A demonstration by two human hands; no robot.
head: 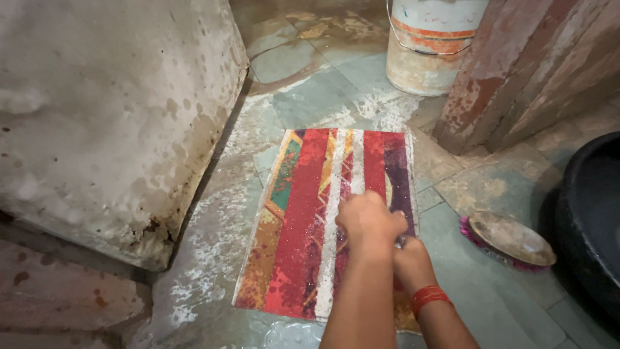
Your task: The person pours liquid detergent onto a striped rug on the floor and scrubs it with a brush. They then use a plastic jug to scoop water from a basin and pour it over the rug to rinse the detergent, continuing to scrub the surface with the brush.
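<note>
A striped mat in red, orange, green and purple lies flat on the wet stone floor, with white soapy streaks running along it. My left hand is a closed fist over the mat's right half, knuckles up. My right hand, with a red thread band at the wrist, sits just behind and partly under it. A small grey bit shows between the two hands; what it is stays hidden. Both hands are above or on the mat; I cannot tell if they touch it.
A stained concrete block stands close on the left. At the back stands a white and orange bucket, beside a reddish post. On the right lie a brush with pink bristles and a black tub. White foam covers the floor.
</note>
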